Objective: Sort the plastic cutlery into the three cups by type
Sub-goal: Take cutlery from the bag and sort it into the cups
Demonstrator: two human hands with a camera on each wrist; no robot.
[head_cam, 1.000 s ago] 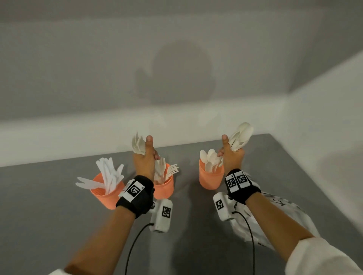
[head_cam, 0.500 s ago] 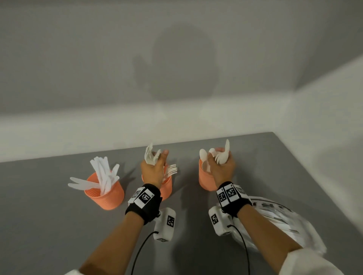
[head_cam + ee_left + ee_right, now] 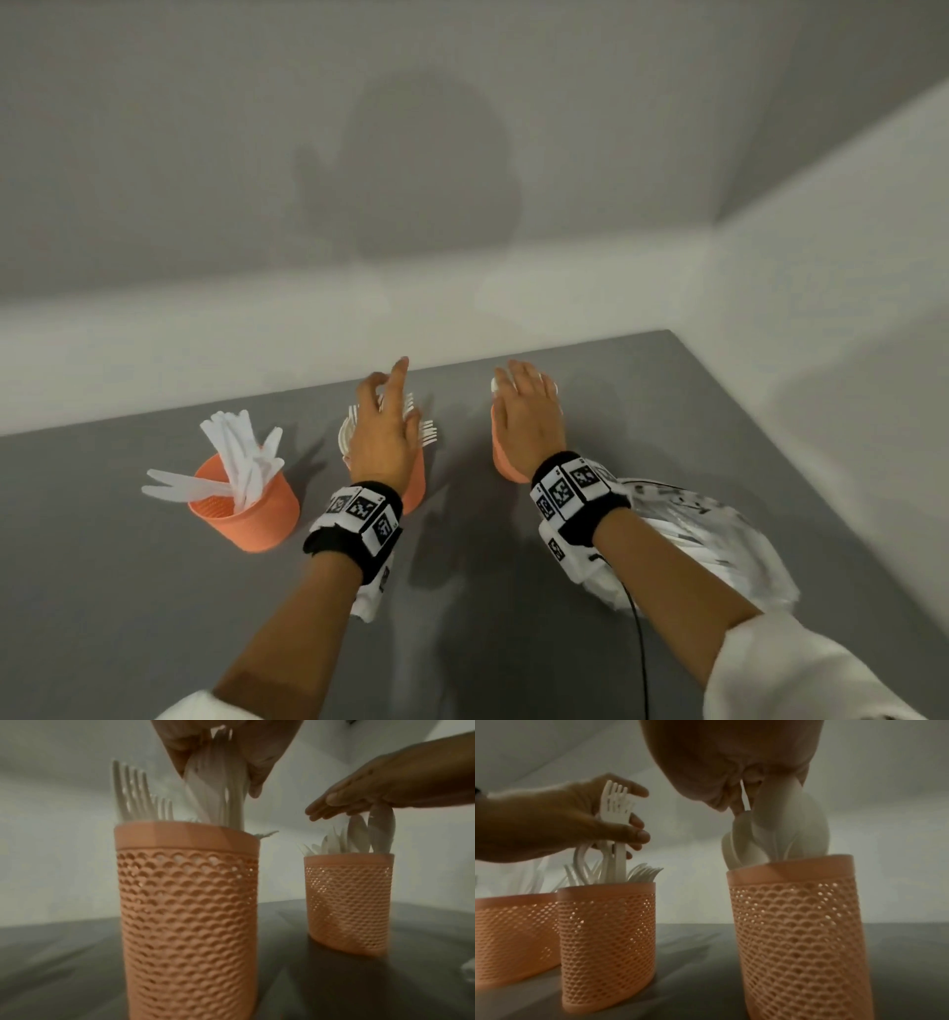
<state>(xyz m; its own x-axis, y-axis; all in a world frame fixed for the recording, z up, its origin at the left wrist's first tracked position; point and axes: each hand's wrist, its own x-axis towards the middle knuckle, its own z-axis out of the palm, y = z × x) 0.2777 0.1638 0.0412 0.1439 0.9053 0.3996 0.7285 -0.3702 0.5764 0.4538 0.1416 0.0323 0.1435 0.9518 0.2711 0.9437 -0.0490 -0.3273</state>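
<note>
Three orange mesh cups stand in a row on the grey table. White knives (image 3: pixel 241 452) fill the left cup (image 3: pixel 251 519). My left hand (image 3: pixel 382 421) hovers over the middle cup (image 3: pixel 413 488), fingers spread. A bundle of forks (image 3: pixel 614 807) stands in that cup (image 3: pixel 608 933) between its thumb and straight fingers. My right hand (image 3: pixel 526 411) lies flat over the right cup (image 3: pixel 506 462), palm on the spoons (image 3: pixel 380 829). In the head view the spoons are almost all hidden by the hand.
A crumpled clear plastic bag (image 3: pixel 719 545) lies under my right forearm, near the table's right edge. Walls close the table in at the back and on the right. A black cable (image 3: pixel 639 642) trails from the right wrist.
Both hands came down from holding raised bundles. The forks now stand in the middle cup and the spoons in the right cup, and both hands have opened over them.
</note>
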